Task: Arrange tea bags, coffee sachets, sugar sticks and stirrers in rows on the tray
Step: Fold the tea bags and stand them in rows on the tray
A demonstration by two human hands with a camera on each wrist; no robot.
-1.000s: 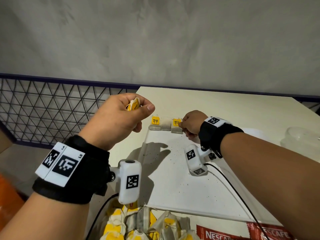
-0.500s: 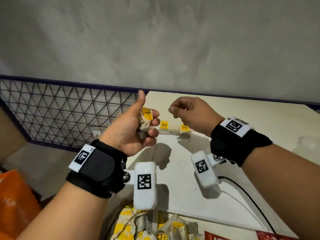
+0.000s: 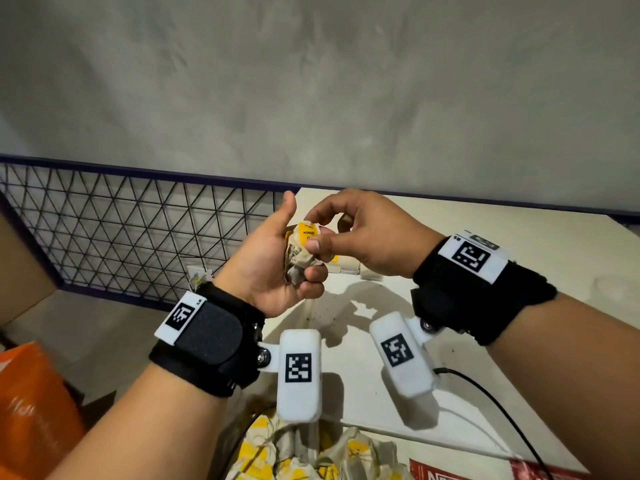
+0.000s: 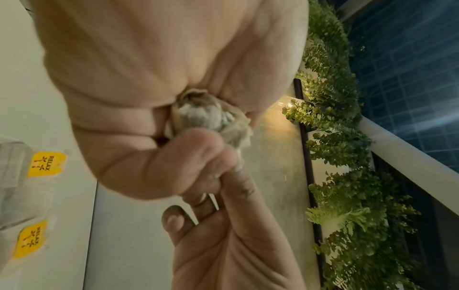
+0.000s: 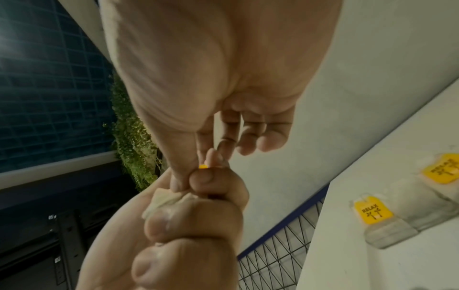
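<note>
Right hand (image 3: 363, 237) pinches in with thumb and forefinger, nipping the yellow tag (image 3: 308, 232) at the top of a crumpled bunch of tea bags (image 3: 299, 261). That bunch sits in the left hand (image 3: 273, 268), fingers curled tight around the papery bags, thumb standing straight up. In the left wrist view the bunch (image 4: 206, 115) bulges out of the fist, with the right hand's fingers (image 4: 236, 176) coming in from below. In the right wrist view only a sliver of the yellow tag (image 5: 203, 166) peeks out between the pinching tips. Both hands meet in the air above the far end of the white tray (image 3: 363, 386).

On the tray beyond them, two tea bags (image 5: 387, 221) with yellow RELAX tags lie flat, side by side. At the near edge a heap of loose tea bags (image 3: 311, 452) is piled up, and a red coffee sachet (image 3: 450, 474) shows at the bottom. Left of the table runs a black wire grid (image 3: 121, 230); an orange bag (image 3: 31, 410) sits low left.
</note>
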